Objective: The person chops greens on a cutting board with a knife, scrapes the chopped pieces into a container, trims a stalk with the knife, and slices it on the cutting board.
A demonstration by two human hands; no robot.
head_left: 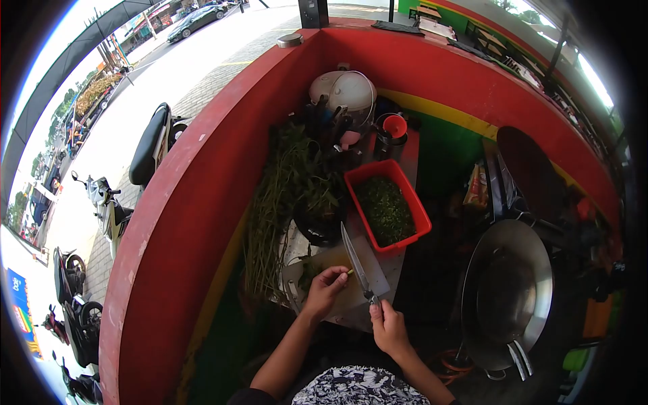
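Observation:
My right hand is closed around the handle of a long knife, whose blade points up and away from me. Close to the blade, the fingers of my left hand pinch a small yellow-green piece, perhaps a bit of stem. Under both hands lies a pale cutting board with some green leaf at its left side. A red plastic basin holding finely chopped greens stands just beyond the board. Long-stemmed leafy greens are heaped at the left, beside a dark round bowl.
A big metal wok stands at the right. Behind the basin are a red cup-like container and a whitish lidded pot. A red low wall curves round the left and back; parked motorbikes stand outside it.

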